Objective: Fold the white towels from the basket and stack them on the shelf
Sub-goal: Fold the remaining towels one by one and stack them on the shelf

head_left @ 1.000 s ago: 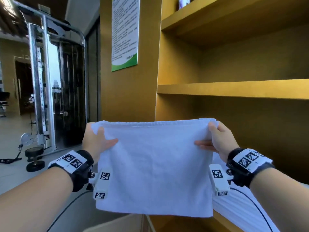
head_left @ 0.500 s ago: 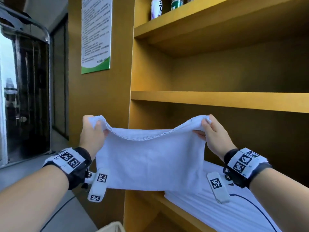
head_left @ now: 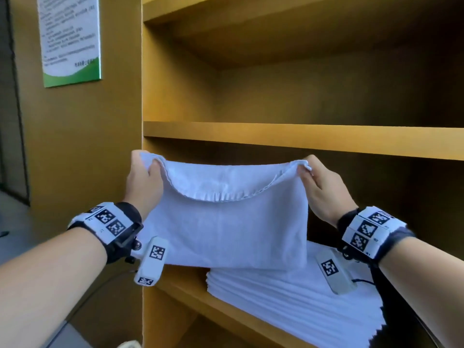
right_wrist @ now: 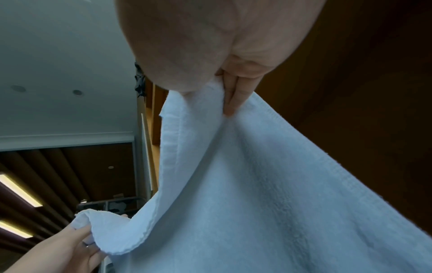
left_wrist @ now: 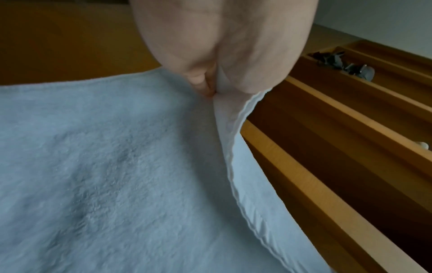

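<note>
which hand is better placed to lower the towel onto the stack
Right, marginally. The right hand hangs above the stack of folded towels, while the left hand is outside the shelf's side panel. Both pinch the towel.

Above the stack of folded white towels (head_left: 288, 297) the compartment stands open up to the yellow wooden shelf board (head_left: 301, 139), which caps the way in from above. The hanging white terry towel (head_left: 226, 222) screens the opening just in front of the stack. Left of the stack, the yellow upright side panel (head_left: 142, 96) walls the compartment; a bare strip of board lies between them.
</note>
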The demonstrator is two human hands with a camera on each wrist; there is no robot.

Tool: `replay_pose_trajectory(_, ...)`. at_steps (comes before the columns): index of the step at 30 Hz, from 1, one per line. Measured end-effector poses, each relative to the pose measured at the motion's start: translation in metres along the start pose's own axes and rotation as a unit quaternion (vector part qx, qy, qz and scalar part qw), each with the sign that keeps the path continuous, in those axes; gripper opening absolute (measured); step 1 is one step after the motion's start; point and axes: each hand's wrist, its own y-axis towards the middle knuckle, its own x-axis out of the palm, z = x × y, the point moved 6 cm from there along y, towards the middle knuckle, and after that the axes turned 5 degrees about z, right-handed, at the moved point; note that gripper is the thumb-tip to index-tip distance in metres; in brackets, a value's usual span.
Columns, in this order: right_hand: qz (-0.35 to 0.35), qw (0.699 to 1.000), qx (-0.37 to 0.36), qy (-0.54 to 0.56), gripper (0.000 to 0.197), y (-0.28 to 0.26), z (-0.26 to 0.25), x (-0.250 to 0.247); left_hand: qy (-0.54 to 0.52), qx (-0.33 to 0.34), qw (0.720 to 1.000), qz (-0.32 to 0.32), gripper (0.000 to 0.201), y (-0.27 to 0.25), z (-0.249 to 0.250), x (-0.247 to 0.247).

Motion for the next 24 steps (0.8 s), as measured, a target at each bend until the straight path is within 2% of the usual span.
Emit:
replay_pose_trajectory(9, 0.030, 0.995, 0.056, -0.076, 0.027, 0.004, 0.074, -0.035, -0.046, -0.001, 0.996, -0.076, 0.012, 0.001, -0.018, 0.107)
replay_pose_trajectory(14, 0.048, 0.988, 0.095, -0.116, 0.027, 0.014, 0.114, -0.050, -0.058, 0.015, 0.991, -0.122, 0.010, 0.000, -0.012, 0.165)
replay_pose_trajectory(19, 0.090, 0.980, 0.107, -0.145, 0.020, 0.028, 0.141, -0.071, -0.076, 0.038, 0.989, -0.122, 0.008, 0.002, 0.000, 0.205)
replay_pose_trajectory(24, 0.096, 0.979, 0.095, -0.155, 0.019, 0.019, 0.149, -0.079, -0.098, 0.023, 0.987, -0.125, 0.010, -0.005, -0.007, 0.220)
